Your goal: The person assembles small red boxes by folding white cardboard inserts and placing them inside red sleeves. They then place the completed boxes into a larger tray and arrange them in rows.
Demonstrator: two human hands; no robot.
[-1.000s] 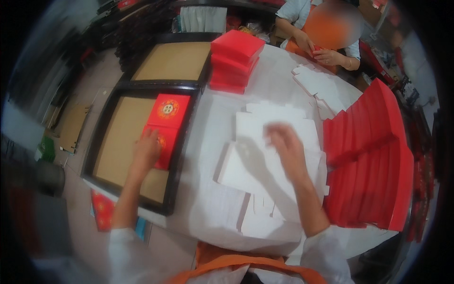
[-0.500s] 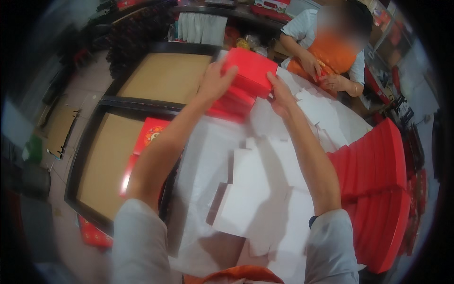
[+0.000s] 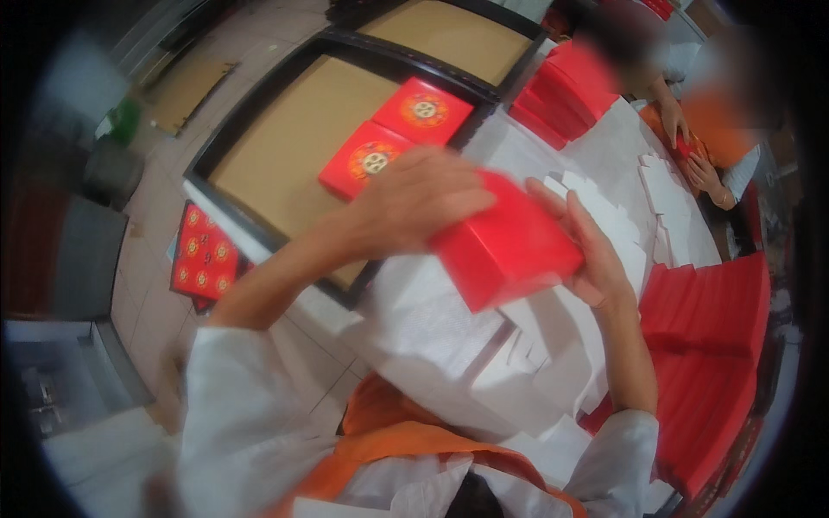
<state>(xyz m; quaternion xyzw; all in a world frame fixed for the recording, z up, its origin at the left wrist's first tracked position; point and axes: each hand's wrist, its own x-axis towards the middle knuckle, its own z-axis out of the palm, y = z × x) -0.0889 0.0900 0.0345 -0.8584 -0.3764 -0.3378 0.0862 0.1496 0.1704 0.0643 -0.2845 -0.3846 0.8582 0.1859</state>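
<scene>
Between my two hands I hold a plain red cardboard box (image 3: 509, 246), tilted above the white-covered table. My left hand (image 3: 423, 197) curls over its left upper side, fingers bent against it. At the box's right side, my right hand (image 3: 587, 243) presses with palm and fingers. Just beyond my left hand, two red boxes with a round yellow and white emblem, a nearer box (image 3: 358, 160) and a farther box (image 3: 421, 112), sit in a black-rimmed tray (image 3: 259, 129) with a tan bottom. My hands and the held box are slightly blurred.
A second black-rimmed tray (image 3: 449, 39) lies farther off. More red boxes (image 3: 566, 91) stand beside it. White flat card pieces (image 3: 553, 363) cover part of the table, with stacked red card (image 3: 699, 345) at right. A co-worker's hands (image 3: 691, 155) work on a small red piece.
My hands have brought the red box nearer from the table's far side, turning it. The view has swung left and down, uncovering the two emblem boxes in the near tray.
</scene>
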